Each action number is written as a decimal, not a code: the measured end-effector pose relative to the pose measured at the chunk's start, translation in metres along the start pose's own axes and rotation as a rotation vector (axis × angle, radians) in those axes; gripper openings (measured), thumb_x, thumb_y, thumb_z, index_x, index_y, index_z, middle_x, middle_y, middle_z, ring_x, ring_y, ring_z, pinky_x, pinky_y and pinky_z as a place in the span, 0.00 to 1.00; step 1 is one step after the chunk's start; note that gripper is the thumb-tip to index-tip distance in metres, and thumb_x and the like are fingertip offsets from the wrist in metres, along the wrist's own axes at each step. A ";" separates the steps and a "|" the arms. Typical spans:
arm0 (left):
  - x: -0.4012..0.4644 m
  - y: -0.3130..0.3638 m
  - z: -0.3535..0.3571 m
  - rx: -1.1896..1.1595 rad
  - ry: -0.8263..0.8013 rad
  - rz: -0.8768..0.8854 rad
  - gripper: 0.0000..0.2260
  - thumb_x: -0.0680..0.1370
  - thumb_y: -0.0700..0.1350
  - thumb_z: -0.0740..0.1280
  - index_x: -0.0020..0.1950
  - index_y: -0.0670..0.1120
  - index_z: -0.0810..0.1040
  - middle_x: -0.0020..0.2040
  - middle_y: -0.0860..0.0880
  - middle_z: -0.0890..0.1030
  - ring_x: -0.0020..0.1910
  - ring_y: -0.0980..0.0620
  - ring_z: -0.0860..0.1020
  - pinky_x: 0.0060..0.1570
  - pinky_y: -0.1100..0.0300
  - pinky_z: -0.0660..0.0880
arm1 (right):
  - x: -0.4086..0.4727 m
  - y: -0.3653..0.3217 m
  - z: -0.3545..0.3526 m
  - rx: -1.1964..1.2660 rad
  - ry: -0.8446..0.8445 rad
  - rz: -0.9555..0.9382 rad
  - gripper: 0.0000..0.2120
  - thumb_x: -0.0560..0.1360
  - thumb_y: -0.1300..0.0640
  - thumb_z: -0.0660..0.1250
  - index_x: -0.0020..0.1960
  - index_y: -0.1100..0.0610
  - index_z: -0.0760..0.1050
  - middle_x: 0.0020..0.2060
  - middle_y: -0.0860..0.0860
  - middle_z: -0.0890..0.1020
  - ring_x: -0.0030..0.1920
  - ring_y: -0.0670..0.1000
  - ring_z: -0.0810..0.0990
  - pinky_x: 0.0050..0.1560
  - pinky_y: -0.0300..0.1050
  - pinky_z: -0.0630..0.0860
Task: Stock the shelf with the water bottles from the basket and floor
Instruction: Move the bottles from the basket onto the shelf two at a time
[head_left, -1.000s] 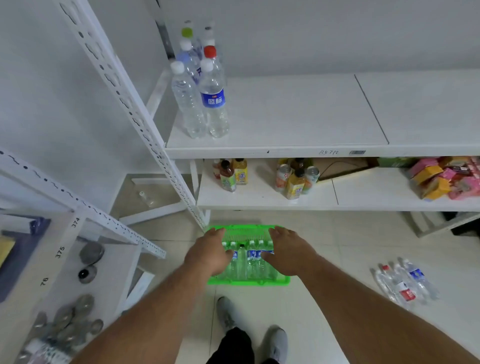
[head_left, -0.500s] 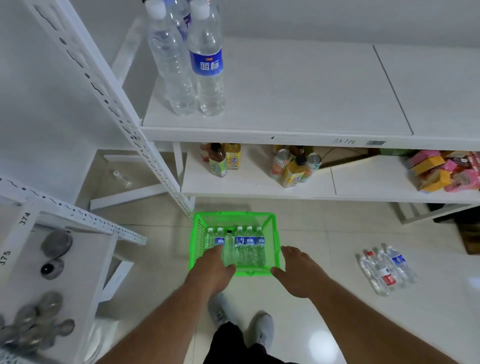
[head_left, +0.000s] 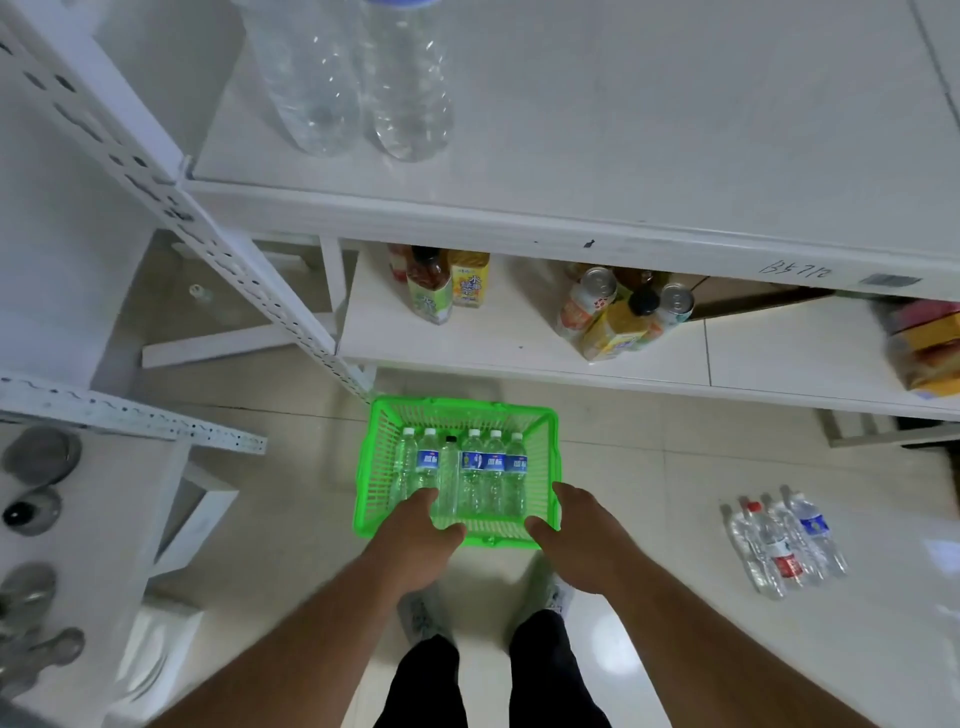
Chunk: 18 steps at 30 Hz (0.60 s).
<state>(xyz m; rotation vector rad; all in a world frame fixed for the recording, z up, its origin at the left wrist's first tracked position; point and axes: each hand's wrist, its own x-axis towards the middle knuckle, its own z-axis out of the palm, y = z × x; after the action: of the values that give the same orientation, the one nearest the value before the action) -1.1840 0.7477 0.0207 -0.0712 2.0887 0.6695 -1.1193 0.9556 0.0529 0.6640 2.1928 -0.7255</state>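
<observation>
A green plastic basket (head_left: 545, 415) stands on the floor below me, holding several water bottles (head_left: 493, 467) laid side by side. My left hand (head_left: 415, 545) hovers over the basket's near left corner, fingers loosely apart, its fingertips over a bottle. My right hand (head_left: 582, 535) is at the near right corner, holding nothing. More water bottles (head_left: 784, 545) lie on the floor to the right. Two clear bottles (head_left: 358, 88) stand at the left end of the white upper shelf (head_left: 623, 156).
The lower shelf (head_left: 519, 353) carries juice bottles and cans (head_left: 618, 312) and coloured packets (head_left: 930, 348) at the right. A slanted perforated upright (head_left: 156, 171) crosses on the left. A second shelf unit (head_left: 78, 545) with grey round objects stands at the left. My shoes (head_left: 426, 613) are near the basket.
My hands drew back from over the bottles to the basket's near edge. My view came closer to the upper shelf, so the standing bottles' tops are now cut off.
</observation>
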 end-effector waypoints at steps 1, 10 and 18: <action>0.006 0.002 0.004 -0.015 0.012 -0.010 0.33 0.75 0.56 0.69 0.77 0.48 0.63 0.75 0.46 0.68 0.71 0.47 0.70 0.68 0.57 0.67 | 0.010 0.003 -0.001 0.015 -0.008 -0.008 0.32 0.79 0.42 0.62 0.77 0.57 0.60 0.71 0.56 0.70 0.69 0.56 0.71 0.67 0.48 0.69; 0.078 0.009 0.059 -0.175 0.070 -0.102 0.31 0.74 0.53 0.73 0.74 0.45 0.67 0.70 0.44 0.74 0.63 0.47 0.77 0.64 0.51 0.72 | 0.109 0.054 0.012 0.110 -0.097 0.017 0.34 0.79 0.41 0.61 0.78 0.58 0.59 0.72 0.57 0.70 0.69 0.57 0.72 0.67 0.46 0.68; 0.208 -0.028 0.115 -0.167 0.100 -0.113 0.28 0.75 0.52 0.72 0.72 0.46 0.70 0.68 0.46 0.76 0.48 0.55 0.78 0.32 0.72 0.70 | 0.245 0.090 0.081 0.263 -0.071 0.117 0.29 0.79 0.43 0.62 0.74 0.59 0.65 0.67 0.58 0.75 0.59 0.57 0.78 0.49 0.38 0.67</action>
<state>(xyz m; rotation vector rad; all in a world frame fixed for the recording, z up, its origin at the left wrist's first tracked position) -1.2103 0.8215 -0.2057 -0.3202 2.1021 0.7837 -1.1722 1.0229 -0.2067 0.8774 1.9940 -0.9706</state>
